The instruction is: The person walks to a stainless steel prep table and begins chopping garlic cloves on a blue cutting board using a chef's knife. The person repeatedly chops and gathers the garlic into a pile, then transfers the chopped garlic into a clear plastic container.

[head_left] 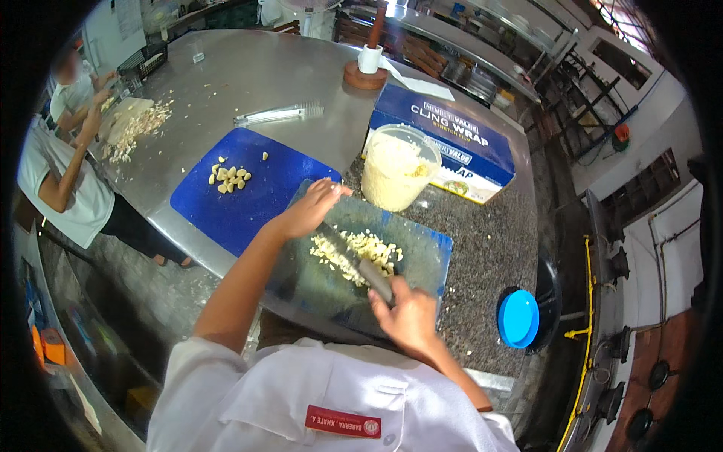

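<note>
My right hand (408,312) grips the handle of a kitchen knife (349,252), whose blade lies over chopped garlic (370,248) on a worn, blue-stained cutting board (421,243). My left hand (317,204) is at the far end of the blade; its fingers point away, and whether they press on the blade is hard to tell. Left of it lies a blue cutting board (212,158) with a small pile of peeled garlic cloves (230,178) and a lone clove (265,156). Beyond the worn board stands a clear plastic tub (395,181) full of minced garlic.
Behind the tub sit cling wrap boxes (446,124). A paper roll on a wooden holder (366,76), metal tongs (277,113) and a blue lid (518,319) are around the boards. Two people stand at the table's left by scattered garlic and peelings (135,127).
</note>
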Action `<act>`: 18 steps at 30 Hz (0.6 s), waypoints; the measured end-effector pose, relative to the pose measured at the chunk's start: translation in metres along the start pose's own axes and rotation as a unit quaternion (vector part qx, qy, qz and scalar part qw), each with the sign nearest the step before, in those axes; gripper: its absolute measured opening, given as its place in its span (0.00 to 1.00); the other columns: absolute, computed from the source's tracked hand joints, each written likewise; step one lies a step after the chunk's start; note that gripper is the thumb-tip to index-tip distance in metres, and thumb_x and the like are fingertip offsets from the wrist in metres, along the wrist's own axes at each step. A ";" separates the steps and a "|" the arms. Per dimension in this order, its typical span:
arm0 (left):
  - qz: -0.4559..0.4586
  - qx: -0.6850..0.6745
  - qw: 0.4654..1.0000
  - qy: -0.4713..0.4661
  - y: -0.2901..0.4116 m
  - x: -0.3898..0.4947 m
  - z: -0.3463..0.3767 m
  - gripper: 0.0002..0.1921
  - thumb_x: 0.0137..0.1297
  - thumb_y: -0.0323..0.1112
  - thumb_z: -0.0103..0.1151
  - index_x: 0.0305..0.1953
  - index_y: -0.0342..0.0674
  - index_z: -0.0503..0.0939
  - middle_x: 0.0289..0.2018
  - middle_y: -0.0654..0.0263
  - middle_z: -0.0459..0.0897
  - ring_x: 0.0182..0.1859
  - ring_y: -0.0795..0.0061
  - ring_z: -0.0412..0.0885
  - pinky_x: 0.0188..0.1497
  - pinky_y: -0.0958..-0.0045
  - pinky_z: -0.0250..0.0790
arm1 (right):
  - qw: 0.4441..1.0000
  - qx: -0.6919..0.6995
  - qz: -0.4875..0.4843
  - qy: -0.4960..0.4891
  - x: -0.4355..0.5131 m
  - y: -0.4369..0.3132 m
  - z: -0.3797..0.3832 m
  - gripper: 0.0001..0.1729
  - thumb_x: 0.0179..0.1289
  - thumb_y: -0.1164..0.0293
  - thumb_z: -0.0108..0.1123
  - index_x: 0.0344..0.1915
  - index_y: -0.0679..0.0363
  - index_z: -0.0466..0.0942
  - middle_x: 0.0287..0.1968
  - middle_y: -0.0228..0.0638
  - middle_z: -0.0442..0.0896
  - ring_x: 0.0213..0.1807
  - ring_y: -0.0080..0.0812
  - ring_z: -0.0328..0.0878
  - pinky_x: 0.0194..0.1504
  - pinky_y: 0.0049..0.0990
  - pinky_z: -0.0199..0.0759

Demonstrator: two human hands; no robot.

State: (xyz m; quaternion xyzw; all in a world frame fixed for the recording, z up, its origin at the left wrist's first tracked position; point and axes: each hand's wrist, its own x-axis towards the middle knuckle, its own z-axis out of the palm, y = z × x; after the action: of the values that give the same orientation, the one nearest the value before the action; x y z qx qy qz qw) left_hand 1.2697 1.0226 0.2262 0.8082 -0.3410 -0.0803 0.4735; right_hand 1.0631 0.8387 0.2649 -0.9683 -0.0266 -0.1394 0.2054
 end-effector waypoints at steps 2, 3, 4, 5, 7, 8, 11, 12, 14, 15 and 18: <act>0.006 0.033 0.999 0.037 0.001 -0.013 -0.004 0.22 0.72 0.45 0.31 0.57 0.39 0.67 0.60 0.52 0.63 0.66 0.53 0.52 0.69 0.60 0.39 | 0.998 0.042 0.038 -0.036 -0.008 -0.008 0.013 0.18 0.56 0.56 0.60 0.33 0.60 0.73 0.15 0.47 0.76 0.19 0.50 0.76 0.24 0.44 0.70; 0.003 0.057 0.997 0.057 0.001 -0.020 -0.003 0.21 0.72 0.44 0.32 0.58 0.39 0.66 0.61 0.52 0.61 0.67 0.52 0.51 0.69 0.60 0.39 | 0.996 0.038 0.065 -0.052 -0.012 -0.011 0.021 0.18 0.57 0.55 0.58 0.34 0.59 0.73 0.16 0.47 0.76 0.20 0.50 0.77 0.24 0.44 0.70; -0.009 0.074 0.994 0.074 0.001 -0.025 0.000 0.22 0.71 0.44 0.36 0.60 0.38 0.63 0.62 0.49 0.58 0.67 0.50 0.50 0.69 0.59 0.39 | 0.994 0.051 0.066 -0.074 -0.016 -0.013 0.027 0.19 0.57 0.54 0.58 0.36 0.59 0.73 0.17 0.46 0.77 0.20 0.50 0.77 0.22 0.44 0.70; 0.001 0.087 0.991 0.102 0.001 -0.027 0.005 0.22 0.70 0.44 0.36 0.60 0.39 0.62 0.61 0.49 0.58 0.67 0.50 0.50 0.69 0.57 0.39 | 0.995 0.065 0.045 -0.060 -0.020 -0.013 0.033 0.19 0.57 0.54 0.58 0.37 0.59 0.73 0.19 0.46 0.78 0.19 0.49 0.77 0.22 0.43 0.70; -0.025 0.134 0.980 0.144 0.001 -0.030 0.016 0.23 0.70 0.45 0.36 0.61 0.39 0.61 0.60 0.47 0.58 0.66 0.49 0.50 0.68 0.55 0.39 | 0.998 0.038 0.036 -0.048 -0.025 -0.007 0.037 0.19 0.57 0.55 0.58 0.38 0.58 0.73 0.19 0.46 0.78 0.19 0.49 0.77 0.22 0.43 0.71; -0.045 0.146 0.979 0.138 0.001 -0.025 0.022 0.25 0.70 0.48 0.37 0.63 0.41 0.58 0.61 0.45 0.56 0.66 0.48 0.50 0.68 0.52 0.38 | 0.998 0.034 0.045 -0.042 -0.026 -0.001 0.037 0.18 0.57 0.55 0.58 0.38 0.58 0.73 0.19 0.46 0.78 0.19 0.49 0.77 0.23 0.43 0.71; -0.030 0.110 0.984 0.135 0.002 -0.006 0.043 0.26 0.70 0.50 0.36 0.64 0.43 0.57 0.64 0.47 0.53 0.68 0.48 0.46 0.68 0.52 0.36 | 0.998 0.024 0.053 -0.032 -0.022 0.022 0.022 0.19 0.57 0.55 0.59 0.39 0.59 0.73 0.18 0.47 0.78 0.20 0.50 0.77 0.23 0.43 0.71; -0.033 0.079 0.988 0.126 0.003 0.000 0.048 0.28 0.70 0.53 0.33 0.64 0.44 0.56 0.65 0.49 0.51 0.68 0.49 0.45 0.68 0.52 0.34 | 0.998 0.011 0.053 -0.039 -0.019 0.026 0.016 0.19 0.56 0.55 0.60 0.39 0.59 0.74 0.18 0.47 0.78 0.20 0.49 0.78 0.23 0.43 0.71; -0.044 0.090 0.990 0.098 0.004 0.009 0.054 0.28 0.70 0.54 0.30 0.65 0.44 0.56 0.65 0.50 0.51 0.69 0.50 0.44 0.68 0.51 0.34 | 0.998 -0.008 0.046 -0.031 -0.012 0.030 0.002 0.20 0.55 0.56 0.61 0.39 0.59 0.74 0.17 0.47 0.77 0.20 0.49 0.78 0.22 0.42 0.71; -0.050 0.096 0.991 0.084 0.004 0.011 0.054 0.29 0.71 0.55 0.29 0.65 0.44 0.55 0.65 0.50 0.51 0.69 0.50 0.44 0.68 0.51 0.33 | 0.998 -0.016 0.052 -0.029 -0.008 0.031 -0.005 0.20 0.54 0.56 0.62 0.39 0.59 0.75 0.16 0.46 0.77 0.20 0.48 0.78 0.22 0.41 0.71; -0.061 0.066 0.994 0.059 0.004 0.011 0.050 0.30 0.70 0.58 0.25 0.66 0.46 0.55 0.65 0.51 0.50 0.69 0.50 0.43 0.68 0.50 0.33 | 0.999 -0.030 0.000 -0.019 -0.006 0.033 -0.023 0.19 0.54 0.56 0.62 0.37 0.60 0.76 0.14 0.44 0.75 0.16 0.46 0.76 0.20 0.39 0.70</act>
State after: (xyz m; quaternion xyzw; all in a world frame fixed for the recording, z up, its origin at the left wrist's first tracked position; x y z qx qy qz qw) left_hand 1.2538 0.9790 0.2047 0.8602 -0.2667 -0.0384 0.4330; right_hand 1.0548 0.7996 0.2703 -0.9765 -0.0268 -0.1219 0.1758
